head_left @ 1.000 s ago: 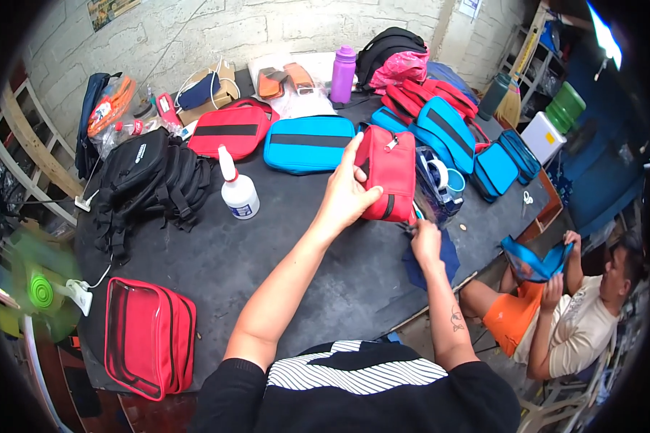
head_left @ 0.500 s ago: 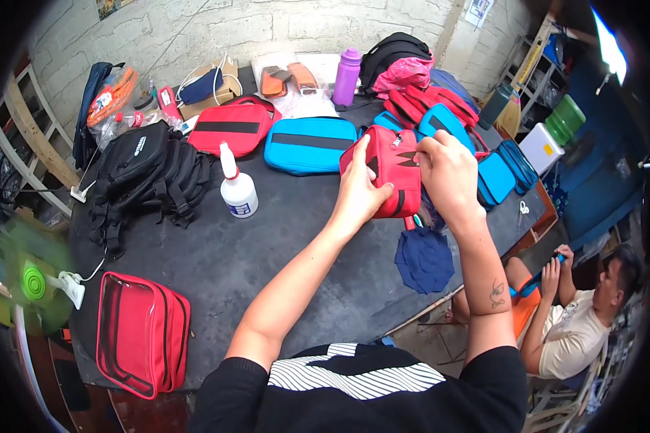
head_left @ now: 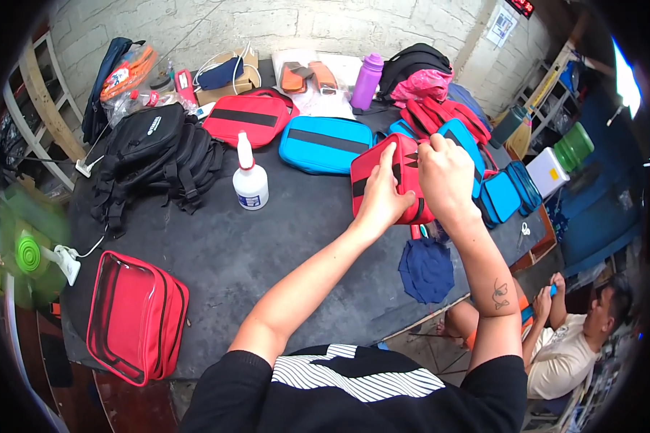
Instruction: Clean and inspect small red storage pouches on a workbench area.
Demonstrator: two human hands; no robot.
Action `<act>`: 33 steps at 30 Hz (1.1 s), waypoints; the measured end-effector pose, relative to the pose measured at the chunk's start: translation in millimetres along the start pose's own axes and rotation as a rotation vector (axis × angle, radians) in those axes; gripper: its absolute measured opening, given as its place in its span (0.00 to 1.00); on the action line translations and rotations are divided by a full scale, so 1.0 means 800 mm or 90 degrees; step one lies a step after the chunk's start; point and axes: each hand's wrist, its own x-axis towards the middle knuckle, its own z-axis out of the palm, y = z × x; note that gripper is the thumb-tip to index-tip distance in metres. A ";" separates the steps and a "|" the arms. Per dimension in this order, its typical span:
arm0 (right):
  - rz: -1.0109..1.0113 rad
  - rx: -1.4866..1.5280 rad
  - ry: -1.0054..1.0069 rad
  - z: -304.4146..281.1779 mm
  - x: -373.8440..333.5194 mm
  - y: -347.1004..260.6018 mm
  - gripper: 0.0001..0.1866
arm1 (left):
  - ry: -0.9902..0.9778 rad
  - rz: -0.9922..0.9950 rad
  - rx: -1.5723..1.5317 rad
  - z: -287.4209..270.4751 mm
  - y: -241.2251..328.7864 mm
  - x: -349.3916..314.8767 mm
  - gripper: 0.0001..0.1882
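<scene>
A red zippered pouch (head_left: 365, 164) with dark bands is held up off the table in front of me. My left hand (head_left: 384, 196) wraps round its near left side, thumb on the near face and fingers on top. Closed in a pinch, my right hand (head_left: 448, 173) is at the pouch's upper right edge; what its fingertips grip is hidden behind the knuckles. A crumpled navy cloth (head_left: 426, 270) lies on the table below the pouch. Close behind the pouch are a flat blue pouch (head_left: 326, 144) and more blue pouches (head_left: 500, 196) to the right.
On the dark table (head_left: 217, 289) stand a white spray bottle (head_left: 250, 187), a black backpack (head_left: 152, 159), a clear-fronted red case (head_left: 137, 317) and a purple bottle (head_left: 367, 83). Scissors (head_left: 523, 231) lie by the right edge. A person (head_left: 567, 350) sits at right; a fan (head_left: 27, 252) is at left.
The view has shifted slightly. The pouch has tilted in my left hand. My right hand has turned over its upper edge, hiding the zipper pull that showed before.
</scene>
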 end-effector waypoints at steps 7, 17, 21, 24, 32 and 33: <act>-0.079 -0.066 0.014 -0.004 -0.005 -0.016 0.05 | 0.048 0.053 0.019 0.003 -0.002 0.001 0.51; -0.022 -0.030 0.069 -0.013 -0.010 -0.007 0.08 | 0.015 0.001 -0.006 -0.002 0.004 -0.001 0.51; -0.060 -0.025 0.060 -0.003 -0.014 -0.004 0.09 | 0.019 0.002 0.004 0.000 0.003 0.000 0.51; -0.083 -0.035 0.076 0.001 -0.017 -0.003 0.08 | 0.019 0.001 0.010 0.000 0.004 -0.001 0.51; -0.092 -0.084 0.077 0.007 -0.019 -0.006 0.08 | 0.031 0.014 0.035 0.000 0.004 -0.002 0.50; -0.082 -0.077 0.083 0.007 -0.020 -0.007 0.09 | 0.049 0.032 0.049 0.000 0.004 -0.004 0.49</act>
